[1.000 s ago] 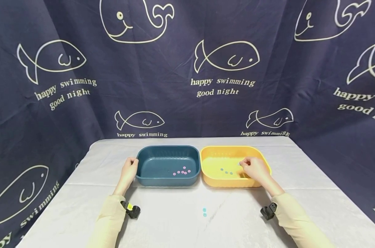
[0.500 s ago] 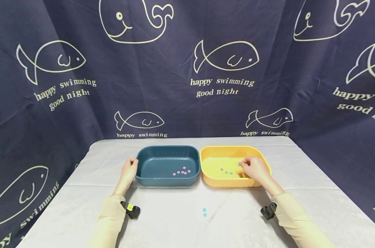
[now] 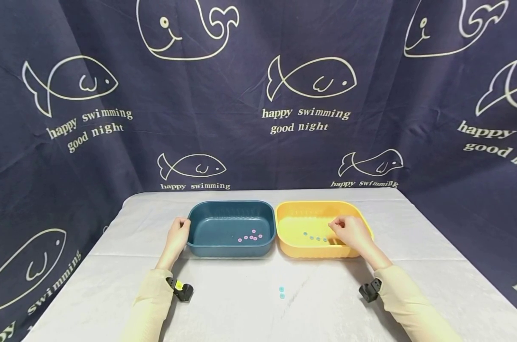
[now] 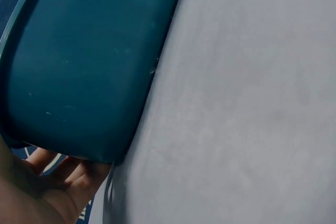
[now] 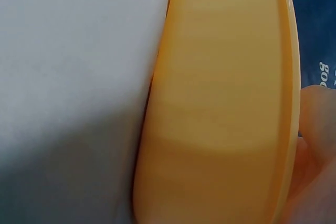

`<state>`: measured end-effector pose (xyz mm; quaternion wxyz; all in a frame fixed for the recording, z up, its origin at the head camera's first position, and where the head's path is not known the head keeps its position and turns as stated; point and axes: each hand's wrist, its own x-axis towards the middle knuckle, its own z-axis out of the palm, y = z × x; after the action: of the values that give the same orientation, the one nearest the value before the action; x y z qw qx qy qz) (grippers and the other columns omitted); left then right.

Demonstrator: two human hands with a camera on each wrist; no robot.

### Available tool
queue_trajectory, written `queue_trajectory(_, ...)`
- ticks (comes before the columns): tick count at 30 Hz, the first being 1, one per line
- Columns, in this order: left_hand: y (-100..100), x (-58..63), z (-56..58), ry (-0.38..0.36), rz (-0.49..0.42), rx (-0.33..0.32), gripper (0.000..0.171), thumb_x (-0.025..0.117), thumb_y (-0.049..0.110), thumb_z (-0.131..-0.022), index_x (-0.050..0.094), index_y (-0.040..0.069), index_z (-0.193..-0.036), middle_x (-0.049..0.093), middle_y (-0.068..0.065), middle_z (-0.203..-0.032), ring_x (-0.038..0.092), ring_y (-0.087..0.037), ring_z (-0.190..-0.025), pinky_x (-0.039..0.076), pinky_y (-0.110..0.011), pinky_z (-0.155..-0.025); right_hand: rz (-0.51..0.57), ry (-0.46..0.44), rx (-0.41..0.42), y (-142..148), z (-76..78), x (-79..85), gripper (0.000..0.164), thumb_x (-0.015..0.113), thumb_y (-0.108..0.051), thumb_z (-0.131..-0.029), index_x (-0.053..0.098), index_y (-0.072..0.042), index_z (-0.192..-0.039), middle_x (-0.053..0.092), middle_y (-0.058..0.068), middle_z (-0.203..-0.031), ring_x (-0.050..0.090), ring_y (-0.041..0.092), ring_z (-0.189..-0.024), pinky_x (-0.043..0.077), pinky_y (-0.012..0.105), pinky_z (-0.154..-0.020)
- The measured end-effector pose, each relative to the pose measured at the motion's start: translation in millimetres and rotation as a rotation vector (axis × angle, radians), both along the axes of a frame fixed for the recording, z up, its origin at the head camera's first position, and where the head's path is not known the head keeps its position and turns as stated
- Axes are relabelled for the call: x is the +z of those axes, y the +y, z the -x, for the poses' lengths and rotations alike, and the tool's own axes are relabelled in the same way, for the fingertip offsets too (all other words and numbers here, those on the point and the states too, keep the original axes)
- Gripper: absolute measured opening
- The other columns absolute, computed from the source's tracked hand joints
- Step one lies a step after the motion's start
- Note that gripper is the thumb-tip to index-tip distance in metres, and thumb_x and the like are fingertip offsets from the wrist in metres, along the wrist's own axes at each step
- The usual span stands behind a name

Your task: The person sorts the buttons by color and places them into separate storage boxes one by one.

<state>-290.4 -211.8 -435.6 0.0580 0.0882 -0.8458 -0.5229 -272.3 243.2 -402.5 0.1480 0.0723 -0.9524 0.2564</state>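
My left hand (image 3: 179,231) holds the left end of a dark teal bin (image 3: 230,251). In the left wrist view, its fingers (image 4: 84,179) bend against the bin's end wall. Several small pink buttons (image 3: 246,237) lie in the front right part of that bin. My right hand (image 3: 350,230) hovers over the right side of a yellow bin (image 3: 314,251), fingertips bent down and no button showing at them. Several light blue buttons (image 3: 318,239) lie in a row on the yellow bin's floor. The yellow rim hides part of this hand in the right wrist view.
Two light blue buttons (image 3: 281,292) lie on the pale tablecloth (image 3: 241,304) in front of the bins. The bins stand side by side, almost touching. Behind the table hangs a dark blue curtain (image 3: 241,142) with fish prints.
The light blue button at my right fingertips has dropped into the yellow bin, at the right end of the row. My right hand has barely moved; my left hand stays put.
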Motion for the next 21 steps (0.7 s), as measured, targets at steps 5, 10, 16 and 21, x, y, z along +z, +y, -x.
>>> queue_trajectory(5, -0.2, -0.2, 0.1, 0.004, 0.002, 0.0, 0.03, 0.031, 0.023, -0.1, 0.044, -0.001, -0.111, 0.047, -0.021, -0.116, 0.045, -0.031, -0.106, 0.037, -0.047, -0.093, 0.004, 0.007, 0.002, 0.0, 0.1, 0.2, 0.013, 0.062, -0.014, -0.085, 0.067, -0.006, -0.077, 0.062, 0.003, -0.07, 0.049, 0.014, -0.063, 0.041, 0.029, -0.061)
queue_trajectory(10, 0.0, 0.3, 0.1, 0.006, -0.001, -0.003, 0.03, 0.031, 0.023, -0.1, 0.044, -0.001, -0.111, 0.047, -0.021, -0.116, 0.045, -0.031, -0.105, 0.037, -0.046, -0.093, 0.013, 0.034, 0.014, 0.0, -0.8, 1.1, 0.011, 0.063, -0.014, -0.083, 0.069, -0.006, -0.077, 0.064, 0.004, -0.071, 0.051, 0.013, -0.063, 0.043, 0.029, -0.062)
queue_trajectory(16, 0.3, 0.7, -0.3, 0.004, 0.001, -0.005, 0.03, 0.03, 0.023, -0.1, 0.043, -0.002, -0.112, 0.047, -0.022, -0.116, 0.045, -0.031, -0.106, 0.037, -0.047, -0.094, 0.016, 0.067, 0.046, -1.3, -3.4, 2.1, 0.009, 0.069, -0.015, -0.08, 0.071, -0.006, -0.078, 0.062, 0.0, -0.066, 0.049, 0.01, -0.061, 0.04, 0.027, -0.058)
queue_trajectory(21, 0.4, 0.3, -0.4, 0.002, 0.002, -0.008, 0.031, 0.03, 0.023, -0.1, 0.043, -0.002, -0.113, 0.047, -0.022, -0.118, 0.045, -0.032, -0.108, 0.037, -0.048, -0.095, 0.013, 0.094, 0.066, -4.8, -5.6, 1.8, 0.009, 0.071, -0.015, -0.079, 0.072, -0.006, -0.08, 0.06, -0.002, -0.065, 0.048, 0.009, -0.061, 0.04, 0.025, -0.058)
